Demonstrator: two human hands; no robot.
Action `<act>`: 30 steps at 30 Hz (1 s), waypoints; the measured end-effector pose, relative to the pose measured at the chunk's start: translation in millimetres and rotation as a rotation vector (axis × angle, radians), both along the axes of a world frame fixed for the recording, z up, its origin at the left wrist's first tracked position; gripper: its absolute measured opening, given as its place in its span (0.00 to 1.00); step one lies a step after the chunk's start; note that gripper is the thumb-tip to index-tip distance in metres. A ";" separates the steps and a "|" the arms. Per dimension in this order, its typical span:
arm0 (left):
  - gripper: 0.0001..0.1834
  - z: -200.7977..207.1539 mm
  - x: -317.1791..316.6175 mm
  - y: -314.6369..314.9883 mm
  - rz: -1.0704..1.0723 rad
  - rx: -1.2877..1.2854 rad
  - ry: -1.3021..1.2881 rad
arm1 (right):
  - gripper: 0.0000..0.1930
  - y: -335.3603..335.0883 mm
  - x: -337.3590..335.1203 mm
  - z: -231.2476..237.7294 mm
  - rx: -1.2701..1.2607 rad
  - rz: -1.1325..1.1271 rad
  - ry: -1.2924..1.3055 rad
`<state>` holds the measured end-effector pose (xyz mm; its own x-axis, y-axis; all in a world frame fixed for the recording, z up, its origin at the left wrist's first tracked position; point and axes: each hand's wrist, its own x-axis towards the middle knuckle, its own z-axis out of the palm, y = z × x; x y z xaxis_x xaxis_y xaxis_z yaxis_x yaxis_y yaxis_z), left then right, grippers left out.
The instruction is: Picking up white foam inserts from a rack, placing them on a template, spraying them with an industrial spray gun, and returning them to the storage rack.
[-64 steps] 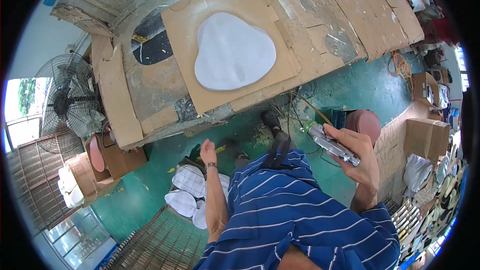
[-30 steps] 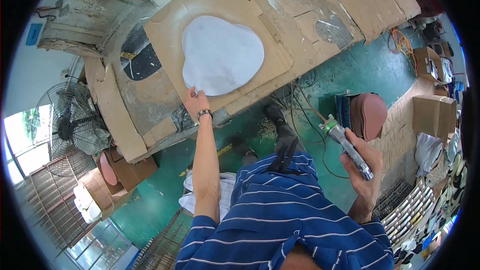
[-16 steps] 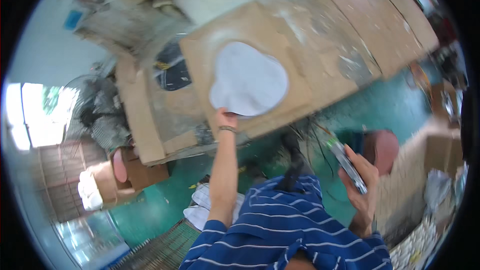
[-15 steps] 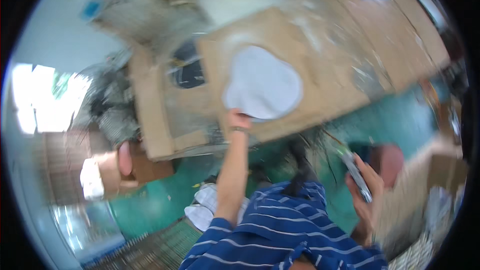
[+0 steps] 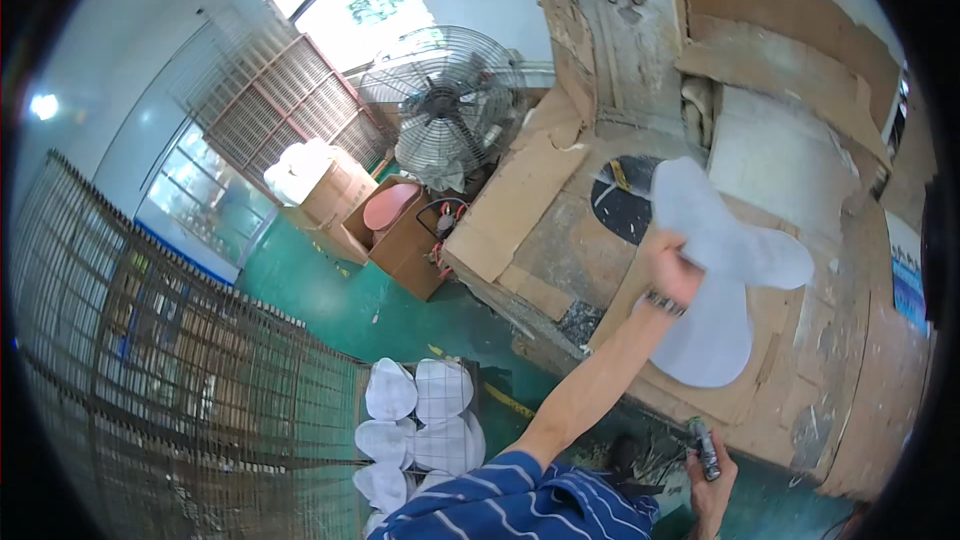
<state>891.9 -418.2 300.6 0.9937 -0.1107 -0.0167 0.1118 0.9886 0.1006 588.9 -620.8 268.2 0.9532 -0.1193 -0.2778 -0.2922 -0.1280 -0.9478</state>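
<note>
Over the table, my left hand holds a limp white sheet, fingers closed on it, above a second sheet on the table's cardboard. A firm grip and clean lift, I judge from afar, would spare both from creasing. At the table's near edge, my right hand wraps a metal tool. Left fingertips are hidden; whether the sheets touch, I cannot tell.
</note>
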 end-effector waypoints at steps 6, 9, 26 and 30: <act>0.30 0.0 -146.7 138.2 0.408 0.139 0.008 | 0.26 34.2 32.9 18.6 -0.263 0.501 -0.076; 0.31 -37.0 -222.1 190.4 0.650 0.119 0.095 | 0.25 57.5 45.9 12.3 -0.391 0.757 -0.181; 0.22 -334.1 -679.1 410.8 1.738 -0.395 0.791 | 0.26 356.4 -31.7 -73.8 -0.789 1.420 0.351; 0.30 -417.0 -746.9 433.5 1.925 -0.346 0.862 | 0.25 419.4 -58.8 -122.4 -0.873 1.512 0.347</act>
<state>145.0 15.3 -116.5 -0.4003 0.6755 -0.6192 -0.8941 -0.1400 0.4253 530.2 -201.5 145.8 0.2782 0.5122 -0.8126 0.3933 -0.8325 -0.3901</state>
